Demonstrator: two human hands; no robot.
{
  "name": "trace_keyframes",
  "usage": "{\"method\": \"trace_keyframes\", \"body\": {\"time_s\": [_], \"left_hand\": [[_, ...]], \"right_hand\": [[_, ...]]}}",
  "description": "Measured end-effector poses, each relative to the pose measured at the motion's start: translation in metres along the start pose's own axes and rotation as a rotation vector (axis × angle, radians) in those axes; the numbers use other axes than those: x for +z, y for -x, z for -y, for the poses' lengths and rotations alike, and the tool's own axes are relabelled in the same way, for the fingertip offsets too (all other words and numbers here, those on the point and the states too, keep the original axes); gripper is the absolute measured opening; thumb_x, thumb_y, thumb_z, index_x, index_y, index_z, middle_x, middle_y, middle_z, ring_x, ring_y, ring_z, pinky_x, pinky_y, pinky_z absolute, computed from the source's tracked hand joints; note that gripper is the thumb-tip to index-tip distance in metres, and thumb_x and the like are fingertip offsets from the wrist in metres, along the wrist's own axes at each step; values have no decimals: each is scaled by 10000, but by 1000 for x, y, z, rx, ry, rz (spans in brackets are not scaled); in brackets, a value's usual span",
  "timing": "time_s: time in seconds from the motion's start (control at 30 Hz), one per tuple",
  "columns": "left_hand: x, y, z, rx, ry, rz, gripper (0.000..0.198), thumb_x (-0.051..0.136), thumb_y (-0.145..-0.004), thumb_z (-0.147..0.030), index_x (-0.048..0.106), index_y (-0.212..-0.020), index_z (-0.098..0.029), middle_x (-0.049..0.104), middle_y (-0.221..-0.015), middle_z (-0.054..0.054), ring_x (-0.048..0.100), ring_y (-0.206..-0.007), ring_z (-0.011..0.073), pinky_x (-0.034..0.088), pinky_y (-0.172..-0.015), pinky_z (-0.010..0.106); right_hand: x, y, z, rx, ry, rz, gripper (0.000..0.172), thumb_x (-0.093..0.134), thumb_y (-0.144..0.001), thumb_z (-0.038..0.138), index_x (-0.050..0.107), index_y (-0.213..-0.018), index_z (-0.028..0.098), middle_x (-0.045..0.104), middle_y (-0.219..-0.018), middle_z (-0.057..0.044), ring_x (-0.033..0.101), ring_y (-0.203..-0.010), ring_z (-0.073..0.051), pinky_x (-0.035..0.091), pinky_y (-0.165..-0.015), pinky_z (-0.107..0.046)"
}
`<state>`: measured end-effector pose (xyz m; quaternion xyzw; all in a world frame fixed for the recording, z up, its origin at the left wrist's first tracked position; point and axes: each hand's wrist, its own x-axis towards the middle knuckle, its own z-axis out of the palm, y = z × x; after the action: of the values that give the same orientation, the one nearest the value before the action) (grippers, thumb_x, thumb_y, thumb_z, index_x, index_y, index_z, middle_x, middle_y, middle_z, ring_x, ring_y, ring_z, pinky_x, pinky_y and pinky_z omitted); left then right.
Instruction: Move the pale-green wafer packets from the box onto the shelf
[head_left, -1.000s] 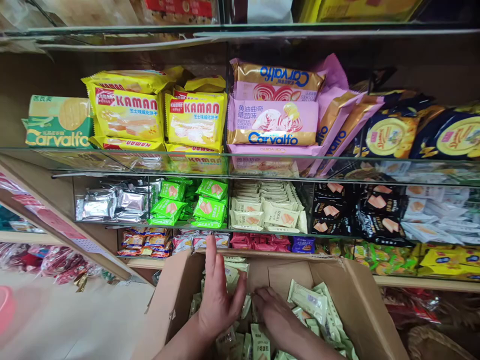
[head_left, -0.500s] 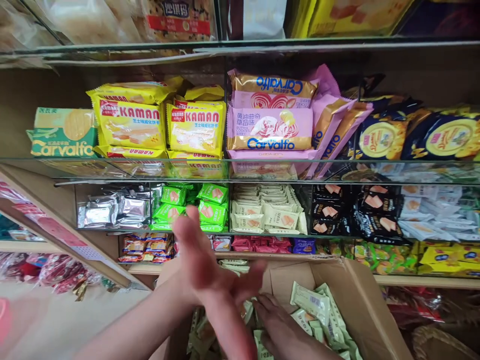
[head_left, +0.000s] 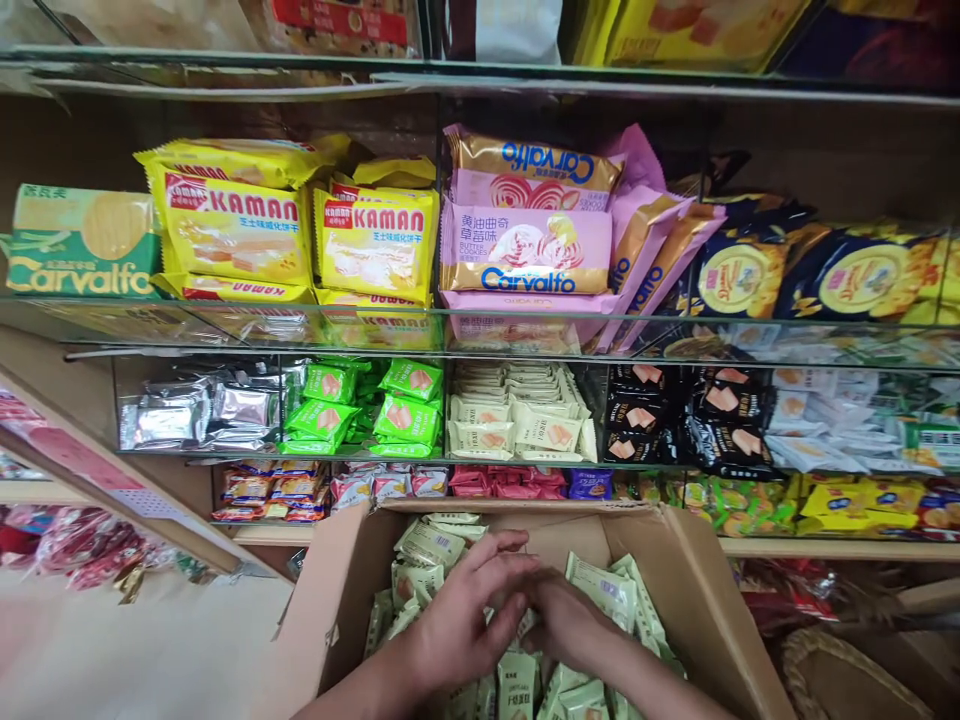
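Note:
Both hands are inside an open cardboard box (head_left: 349,580) holding many pale green wrapped snack packets (head_left: 517,685). My left hand (head_left: 476,600) hovers over the packets, its fingers loosely stretched to the right and its thumb apart; nothing shows in it. My right hand (head_left: 566,615) is close beside it, bent downward over the packets. Its fingertips are partly hidden behind my left hand, so I cannot make out whether they hold anything. More packets (head_left: 600,590) lean against the box's right side.
Behind the box, a glass-fronted shelf holds similar pale packets (head_left: 517,420), between green packets (head_left: 405,405) and black packets (head_left: 720,420). Above are yellow wafer packs (head_left: 232,235) and pink cookie packs (head_left: 529,250). A woven basket (head_left: 832,680) stands at lower right.
My left hand has come down from in front of the shelf into the box, beside my right hand. My right hand has stayed low in the box. The view has shifted slightly.

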<state>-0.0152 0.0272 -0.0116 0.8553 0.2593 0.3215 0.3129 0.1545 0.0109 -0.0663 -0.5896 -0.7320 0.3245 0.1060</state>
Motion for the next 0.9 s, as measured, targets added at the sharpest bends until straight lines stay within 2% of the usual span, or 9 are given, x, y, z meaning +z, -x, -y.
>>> {"method": "trace_keyframes", "body": {"time_s": [0.1, 0.17, 0.23, 0.33, 0.43, 0.53, 0.67, 0.8, 0.9], "left_hand": [[0, 0, 5, -168, 101, -1, 506, 573, -714, -195, 428, -1197, -238, 469, -1244, 110, 422, -1149, 237, 365, -952, 404], [1, 0, 7, -326, 221, 8, 505, 604, -711, -289, 451, -1185, -209, 546, -1157, 102, 491, -1067, 230, 392, -916, 376], [3, -1, 9, -469, 361, 26, 407, 584, -728, -365, 542, -1087, -176, 626, -1005, 74, 557, -936, 205, 433, -834, 322], [6, -5, 7, -588, 531, 31, 322, 567, -735, -415, 638, -883, -137, 657, -759, 34, 570, -687, 148, 452, -637, 240], [4, -11, 2, -640, 646, -12, 332, 591, -706, -439, 650, -809, -128, 610, -622, 2, 462, -485, 83, 378, -443, 185], [-1, -19, -4, -655, 720, -95, 337, 622, -673, -447, 648, -802, -137, 584, -611, -9, 407, -441, 63, 340, -375, 167], [-3, -29, -8, -672, 820, -252, 351, 636, -654, -456, 639, -817, -145, 584, -589, -14, 453, -445, 76, 374, -375, 171], [-3, -28, -9, -643, 944, -200, 375, 629, -672, -438, 632, -911, -149, 634, -685, 24, 548, -537, 119, 410, -414, 188], [-4, -21, -6, -649, 971, -190, 343, 665, -655, -394, 646, -888, -143, 650, -712, 28, 560, -589, 116, 435, -536, 210]], "right_hand": [[-30, 13, 7, -33, -129, -123, 131, 592, -653, 233, 635, -772, 203, 638, -789, -8, 562, -773, -187, 399, -685, -265], [-41, 20, 11, -21, -299, -191, 163, 574, -694, 299, 626, -818, 208, 634, -781, 2, 554, -734, -170, 403, -658, -255], [-41, 25, 13, 9, -447, -238, 217, 590, -689, 345, 627, -840, 195, 625, -749, 1, 540, -689, -158, 404, -616, -243], [-29, 27, 11, 52, -621, -256, 298, 585, -692, 411, 641, -852, 166, 580, -629, 5, 489, -564, -126, 382, -520, -227], [-27, 27, 12, 97, -823, -255, 362, 544, -710, 477, 649, -826, 150, 568, -607, -3, 449, -490, -101, 362, -442, -212], [-41, 27, 19, 137, -960, -334, 348, 559, -700, 482, 630, -809, 159, 577, -638, -2, 449, -464, -89, 363, -413, -203], [-60, 25, 25, 58, -964, -396, 260, 584, -705, 429, 580, -759, 174, 537, -649, 25, 451, -466, -74, 381, -436, -199], [-61, 23, 25, -3, -840, -456, 243, 521, -759, 420, 536, -743, 179, 514, -632, 28, 451, -478, -82, 388, -457, -204], [-54, 24, 25, 10, -715, -506, 243, 486, -783, 417, 523, -759, 179, 507, -633, 23, 438, -492, -85, 389, -481, -209]]}}
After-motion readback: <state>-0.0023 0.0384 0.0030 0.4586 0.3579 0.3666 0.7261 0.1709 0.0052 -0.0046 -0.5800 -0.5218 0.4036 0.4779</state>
